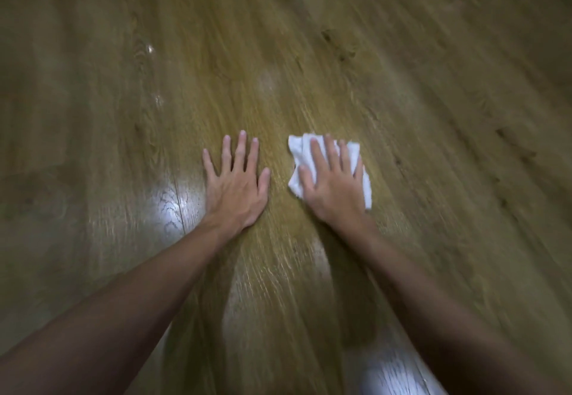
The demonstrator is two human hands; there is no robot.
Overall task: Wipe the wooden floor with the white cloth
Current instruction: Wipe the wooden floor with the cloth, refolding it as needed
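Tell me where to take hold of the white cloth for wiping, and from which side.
From above, palm flat on its middle, as the right hand does now. The white cloth lies folded flat on the wooden floor, so pressing suits better than pinching an edge.

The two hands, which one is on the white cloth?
The right hand, pressed flat on the white cloth. The left hand lies beside it with fingers spread on the bare wooden floor.

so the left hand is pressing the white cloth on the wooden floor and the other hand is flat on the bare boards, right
Not quite: the head view shows the right hand pressing the white cloth on the wooden floor. The left hand is the one lying flat on the bare boards, fingers spread, beside the cloth and not touching it.
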